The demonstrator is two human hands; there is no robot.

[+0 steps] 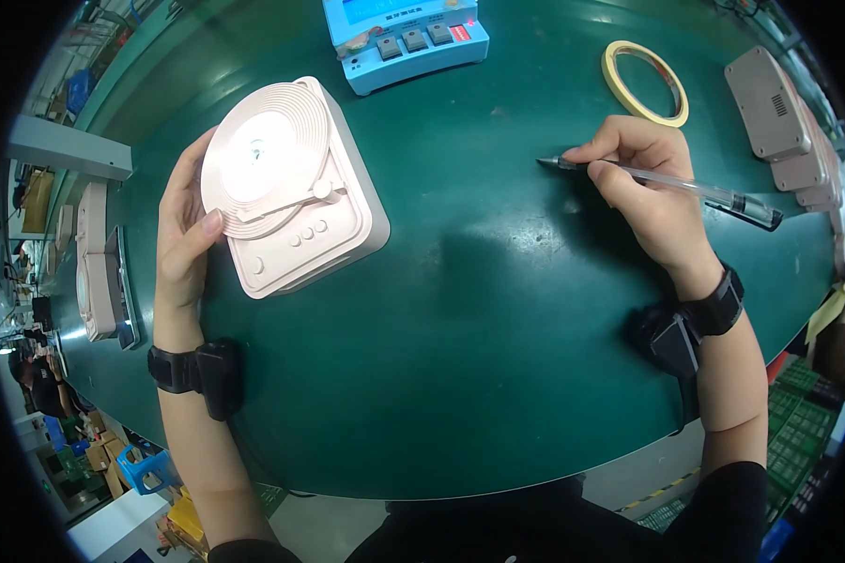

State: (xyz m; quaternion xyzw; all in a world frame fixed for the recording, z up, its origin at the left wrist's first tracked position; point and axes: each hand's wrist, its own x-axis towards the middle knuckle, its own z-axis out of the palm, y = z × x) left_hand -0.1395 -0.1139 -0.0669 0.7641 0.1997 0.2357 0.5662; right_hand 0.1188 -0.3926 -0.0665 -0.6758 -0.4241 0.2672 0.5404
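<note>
While the pen (683, 185) is clear plastic, the turntable (286, 178) is grooved.

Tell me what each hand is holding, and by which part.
The right hand grips a clear pen near its writing tip. The left hand holds the pale pink turntable-shaped device by its left side, thumb on top.

The person wears a black top (498, 525) with short sleeves (730, 511) and a small pale mark on its front. Left and right of the top, a black strap (173, 372) rings the wrist of the left hand (184, 230) and of the right hand (652, 183), each bearing a chunky, angular black module (222, 377) with a thin dark cable (689, 399).
</note>
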